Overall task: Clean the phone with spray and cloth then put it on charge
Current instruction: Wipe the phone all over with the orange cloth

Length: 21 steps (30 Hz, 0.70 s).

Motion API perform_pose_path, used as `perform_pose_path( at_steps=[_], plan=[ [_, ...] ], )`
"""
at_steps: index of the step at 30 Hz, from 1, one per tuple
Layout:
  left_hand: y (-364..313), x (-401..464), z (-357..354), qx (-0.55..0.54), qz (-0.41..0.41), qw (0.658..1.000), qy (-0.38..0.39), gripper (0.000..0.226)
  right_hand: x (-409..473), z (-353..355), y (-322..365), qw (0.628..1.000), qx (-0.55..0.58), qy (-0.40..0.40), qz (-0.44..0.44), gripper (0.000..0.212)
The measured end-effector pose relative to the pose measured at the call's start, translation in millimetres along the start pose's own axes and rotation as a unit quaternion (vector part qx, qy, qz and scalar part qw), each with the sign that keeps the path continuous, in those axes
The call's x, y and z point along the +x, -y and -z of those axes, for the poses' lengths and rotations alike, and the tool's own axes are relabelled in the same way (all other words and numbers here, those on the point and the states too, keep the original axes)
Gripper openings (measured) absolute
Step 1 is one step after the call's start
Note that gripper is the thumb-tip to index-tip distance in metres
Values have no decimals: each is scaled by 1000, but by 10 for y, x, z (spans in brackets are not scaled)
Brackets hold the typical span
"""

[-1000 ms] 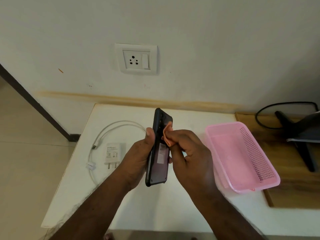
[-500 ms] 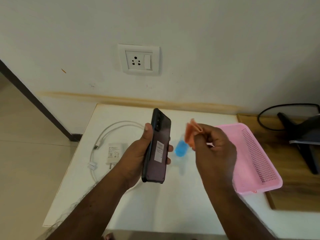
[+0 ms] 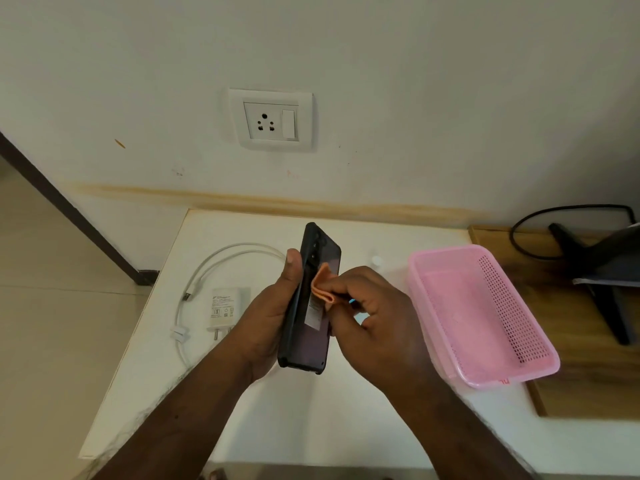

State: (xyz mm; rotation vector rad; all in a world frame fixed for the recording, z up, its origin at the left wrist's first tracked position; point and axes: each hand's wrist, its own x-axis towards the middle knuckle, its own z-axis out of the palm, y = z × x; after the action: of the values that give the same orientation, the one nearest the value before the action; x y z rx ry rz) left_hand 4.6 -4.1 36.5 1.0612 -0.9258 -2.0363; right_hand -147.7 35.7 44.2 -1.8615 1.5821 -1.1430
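Orange cloth pinched in right hand rubs the phone gripped upright by left hand, so wiping looks underway; charger and cable beyond the left fingers lie unplugged, charging remains.

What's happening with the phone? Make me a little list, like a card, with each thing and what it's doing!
phone: held up on edge above the table, back side facing the cloth
left hand: grips the phone
right hand: pinches the cloth
cloth: orange, folded, pressed against the phone's back
charger: white, lying on the table, not plugged in
cable: white, looped beside the charger
wall socket: nothing plugged in
basket: pink, right of the hands
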Motion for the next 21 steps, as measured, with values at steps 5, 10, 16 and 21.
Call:
perform_pose_path(
  at_steps=[5, 10, 16, 21],
  plan=[
    [-24, -7, 18, -5, -6, 1000, -20, 70, -42, -49, 25, 998, 36, 29, 36, 19],
    [3, -3, -1, 51, -18, 998, -9, 82, -60, -100, 65, 995, 68, -59, 47, 20],
    [48, -45, -83, 144, -13, 988, 46, 87, 15, 14, -15, 983, 20, -169, -65, 27],
    [23, -68, -110, 183, -17, 980, 73, 97, 51, 92, -59, 976, 13, -204, -77, 24]
  ],
)
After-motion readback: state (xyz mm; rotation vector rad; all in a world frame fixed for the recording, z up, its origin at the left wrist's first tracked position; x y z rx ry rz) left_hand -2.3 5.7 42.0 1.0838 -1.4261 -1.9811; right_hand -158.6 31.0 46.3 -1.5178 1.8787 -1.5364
